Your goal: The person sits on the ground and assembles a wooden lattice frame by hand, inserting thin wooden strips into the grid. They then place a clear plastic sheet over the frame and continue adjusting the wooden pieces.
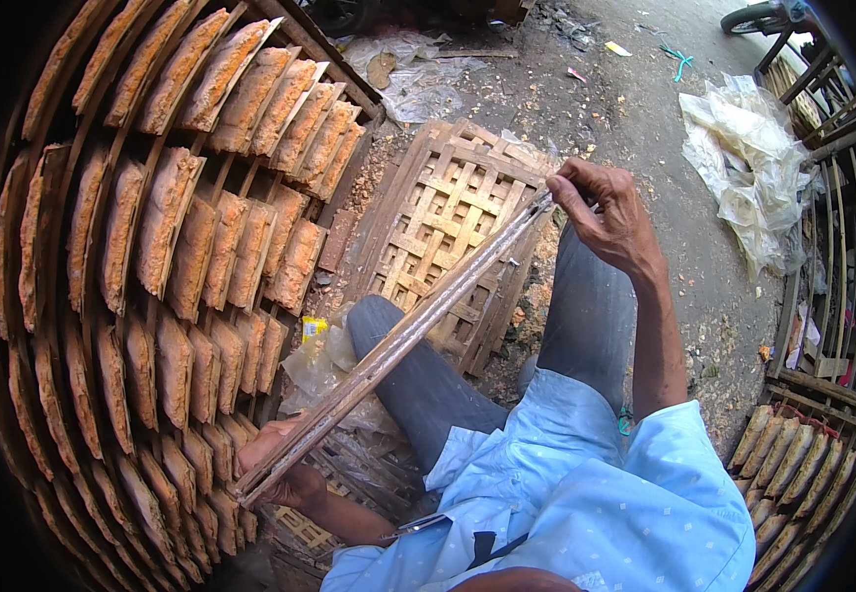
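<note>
A long wooden-edged panel (403,340), seen almost edge-on, slants across my lap from lower left to upper right. A pale line runs along its narrow side, and its broad faces are mostly hidden. My left hand (290,474) grips the lower end, with some fingers behind the wood. At the upper end my right hand (601,212) pinches the tip between thumb and fingers. Beyond the panel, a woven bamboo tray (448,207) in a wooden frame lies on top of others on the ground.
Tall racks (349,94) of upright slats caked with orange-brown slabs (172,217) stand close on my left. Crumpled plastic sheeting (744,158) lies at right, near a slatted rack (847,257). More slabs (793,464) stand at lower right. A yellow packet (314,327) rests by my knee.
</note>
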`<action>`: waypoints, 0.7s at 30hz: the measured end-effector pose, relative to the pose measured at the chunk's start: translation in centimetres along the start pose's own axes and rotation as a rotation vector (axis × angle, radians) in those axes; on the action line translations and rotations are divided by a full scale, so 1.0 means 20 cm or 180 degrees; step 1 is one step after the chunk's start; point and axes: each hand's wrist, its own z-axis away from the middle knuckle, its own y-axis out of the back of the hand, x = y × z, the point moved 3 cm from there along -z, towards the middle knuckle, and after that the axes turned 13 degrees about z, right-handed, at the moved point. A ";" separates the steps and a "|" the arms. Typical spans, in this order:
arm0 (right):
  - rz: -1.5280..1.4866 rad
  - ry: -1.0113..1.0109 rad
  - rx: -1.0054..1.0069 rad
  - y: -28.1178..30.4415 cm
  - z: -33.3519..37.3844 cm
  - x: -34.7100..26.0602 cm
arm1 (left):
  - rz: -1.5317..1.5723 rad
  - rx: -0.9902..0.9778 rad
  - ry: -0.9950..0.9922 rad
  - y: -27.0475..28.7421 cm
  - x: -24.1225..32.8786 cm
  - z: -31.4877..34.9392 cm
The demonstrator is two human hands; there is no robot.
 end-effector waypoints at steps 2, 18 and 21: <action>0.0089 -0.0040 -0.0296 -0.02 0.00 0.02 | -0.0014 0.0022 0.0028 0.00 0.00 0.00; 0.0757 -0.0119 0.0035 -0.01 -0.03 0.13 | -0.0003 0.0090 -0.0087 0.01 -0.01 0.01; 0.0605 -0.0059 -0.0207 -0.04 0.00 0.14 | -0.0011 0.0054 -0.0006 0.00 0.01 0.00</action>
